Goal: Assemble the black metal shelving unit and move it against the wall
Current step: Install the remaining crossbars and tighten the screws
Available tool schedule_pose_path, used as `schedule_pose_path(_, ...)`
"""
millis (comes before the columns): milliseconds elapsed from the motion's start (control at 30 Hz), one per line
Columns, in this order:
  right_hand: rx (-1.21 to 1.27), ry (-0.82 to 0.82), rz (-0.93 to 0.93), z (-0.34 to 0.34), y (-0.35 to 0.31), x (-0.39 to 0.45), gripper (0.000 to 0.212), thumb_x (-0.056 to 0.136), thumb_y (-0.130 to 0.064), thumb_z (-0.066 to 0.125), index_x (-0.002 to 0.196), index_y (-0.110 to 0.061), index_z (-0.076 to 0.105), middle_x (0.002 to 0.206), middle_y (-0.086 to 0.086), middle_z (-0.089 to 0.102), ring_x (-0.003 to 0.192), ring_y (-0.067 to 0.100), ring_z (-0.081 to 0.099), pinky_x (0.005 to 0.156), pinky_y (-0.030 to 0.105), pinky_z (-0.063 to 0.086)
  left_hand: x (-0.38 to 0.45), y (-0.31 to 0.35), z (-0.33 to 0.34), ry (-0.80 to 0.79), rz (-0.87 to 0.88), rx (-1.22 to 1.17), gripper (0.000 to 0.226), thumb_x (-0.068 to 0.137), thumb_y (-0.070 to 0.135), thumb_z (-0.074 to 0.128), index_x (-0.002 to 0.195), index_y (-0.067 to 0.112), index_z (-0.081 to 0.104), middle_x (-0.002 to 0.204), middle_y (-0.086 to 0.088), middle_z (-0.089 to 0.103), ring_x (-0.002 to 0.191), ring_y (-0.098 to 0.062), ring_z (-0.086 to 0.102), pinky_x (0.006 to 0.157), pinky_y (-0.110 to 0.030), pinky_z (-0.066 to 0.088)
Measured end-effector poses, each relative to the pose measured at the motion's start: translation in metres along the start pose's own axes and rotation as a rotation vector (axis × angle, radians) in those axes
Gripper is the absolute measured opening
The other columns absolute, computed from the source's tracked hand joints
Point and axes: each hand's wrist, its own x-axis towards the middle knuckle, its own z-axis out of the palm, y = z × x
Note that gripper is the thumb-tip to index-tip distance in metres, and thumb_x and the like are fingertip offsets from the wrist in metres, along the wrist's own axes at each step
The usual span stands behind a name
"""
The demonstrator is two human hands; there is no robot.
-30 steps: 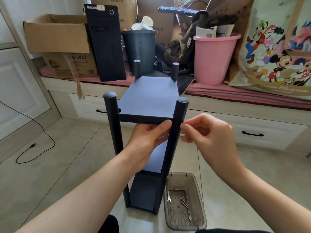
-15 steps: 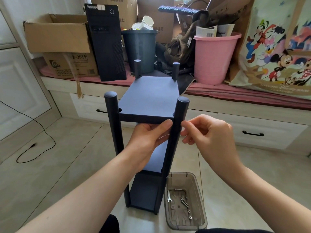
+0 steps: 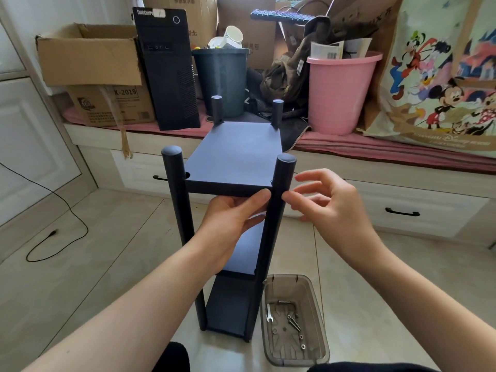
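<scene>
The shelf (image 3: 236,157) stands upright on the floor (image 3: 94,251) beside a tray (image 3: 319,353) of hardware, the left hand (image 3: 233,218) gripping under its top panel's front edge, the right hand (image 3: 330,202) loosely open, fingertips (image 3: 288,196) at the post (image 3: 273,237).

The right hand (image 3: 332,208) has opened its fingers (image 3: 308,175) beside the near right post (image 3: 279,200).

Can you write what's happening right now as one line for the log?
step: fastening top shelf | left hand: holds shelf front edge from below | right hand: fingers at front right post | parts tray: on floor, by shelf
</scene>
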Motion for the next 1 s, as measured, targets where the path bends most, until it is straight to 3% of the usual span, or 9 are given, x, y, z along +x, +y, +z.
schedule_pose_path(100, 0.077, -0.105, 0.048, -0.003, 0.002, 0.004, 0.043, 0.086, -0.029, 0.074, 0.126, -0.03, 0.058, 0.105, -0.005, 0.073, 0.096, 0.011, 0.071, 0.089, 0.04, 0.058, -0.005, 0.011, -0.005, 0.067, -0.021, 0.326, 0.036, 0.074, 0.055, 0.068, 0.104, 0.036, 0.07, 0.097, 0.021, 0.076, 0.092, 0.001, 0.071, 0.084, -0.024, 0.055)
schedule_pose_path(200, 0.2, -0.2, 0.093, -0.003, 0.004, 0.006, 0.045, 0.091, -0.025, 0.07, 0.132, -0.035, 0.054, 0.113, -0.002, 0.073, 0.104, 0.011, 0.07, 0.098, 0.041, 0.054, -0.018, 0.022, -0.011, 0.132, 0.016, 0.583, 0.015, 0.089, 0.045, 0.067, 0.094, 0.032, 0.074, 0.085, 0.024, 0.075, 0.081, 0.004, 0.07, 0.074, -0.017, 0.053)
schedule_pose_path(333, 0.324, -0.261, 0.131, 0.0, 0.007, 0.009, 0.047, 0.094, -0.02, 0.067, 0.135, -0.039, 0.053, 0.119, 0.004, 0.071, 0.109, 0.018, 0.068, 0.099, 0.043, 0.053, -0.043, 0.032, -0.01, 0.355, 0.476, 0.928, 0.032, 0.091, 0.044, 0.064, 0.068, 0.025, 0.074, 0.063, 0.018, 0.069, 0.064, 0.0, 0.068, 0.065, -0.016, 0.052)
schedule_pose_path(500, 0.311, -0.32, 0.105, 0.003, 0.008, 0.01, 0.042, 0.099, -0.016, 0.057, 0.137, -0.035, 0.055, 0.122, 0.0, 0.069, 0.113, 0.016, 0.066, 0.1, 0.042, 0.053, -0.046, 0.041, -0.012, 0.483, 0.593, 0.928, 0.042, 0.097, 0.041, 0.061, 0.063, 0.016, 0.068, 0.054, 0.007, 0.063, 0.053, -0.013, 0.064, 0.061, -0.035, 0.05)
schedule_pose_path(600, 0.258, -0.313, 0.079, 0.006, 0.006, 0.009, 0.038, 0.101, -0.014, 0.052, 0.135, -0.03, 0.057, 0.126, -0.003, 0.067, 0.117, 0.015, 0.064, 0.103, 0.045, 0.05, -0.034, 0.056, -0.03, 0.685, 0.664, 0.843, 0.034, 0.097, 0.038, 0.059, 0.073, 0.014, 0.065, 0.063, 0.001, 0.063, 0.064, -0.025, 0.061, 0.064, -0.046, 0.049)
schedule_pose_path(733, 0.24, -0.297, 0.061, 0.009, 0.003, 0.007, 0.037, 0.102, -0.009, 0.049, 0.133, -0.025, 0.058, 0.125, 0.004, 0.066, 0.115, 0.018, 0.064, 0.103, 0.046, 0.05, -0.012, 0.066, -0.052, 0.832, 0.567, 0.589, 0.019, 0.094, 0.034, 0.058, 0.08, 0.024, 0.052, 0.079, -0.006, 0.06, 0.066, -0.014, 0.052, 0.066, -0.035, 0.046)
schedule_pose_path(833, 0.239, -0.298, 0.052, 0.01, 0.002, 0.007, 0.037, 0.102, -0.009, 0.049, 0.133, -0.026, 0.058, 0.125, 0.006, 0.066, 0.116, 0.018, 0.064, 0.102, 0.046, 0.051, -0.005, 0.069, -0.057, 0.871, 0.425, 0.361, 0.023, 0.095, 0.043, 0.056, 0.081, 0.027, 0.047, 0.071, 0.008, 0.054, 0.054, 0.004, 0.048, 0.064, -0.018, 0.04)
schedule_pose_path(900, 0.239, -0.3, 0.051, 0.01, 0.003, 0.008, 0.036, 0.102, -0.01, 0.05, 0.133, -0.027, 0.058, 0.125, 0.006, 0.066, 0.117, 0.019, 0.063, 0.102, 0.046, 0.051, -0.002, 0.07, -0.062, 0.73, 0.223, 0.28, 0.03, 0.095, 0.057, 0.052, 0.09, 0.028, 0.054, 0.072, 0.014, 0.065, 0.064, 0.007, 0.061, 0.078, -0.027, 0.047)
schedule_pose_path(1000, 0.253, -0.301, 0.041, 0.01, 0.004, 0.008, 0.037, 0.102, -0.009, 0.049, 0.131, -0.029, 0.059, 0.123, 0.003, 0.068, 0.116, 0.017, 0.064, 0.101, 0.044, 0.052, 0.0, 0.069, -0.071, 0.379, -0.099, 0.147, 0.064, 0.09, 0.078, 0.038, 0.117, 0.025, 0.06, 0.102, 0.005, 0.073, 0.104, -0.017, 0.07, 0.107, -0.048, 0.043)
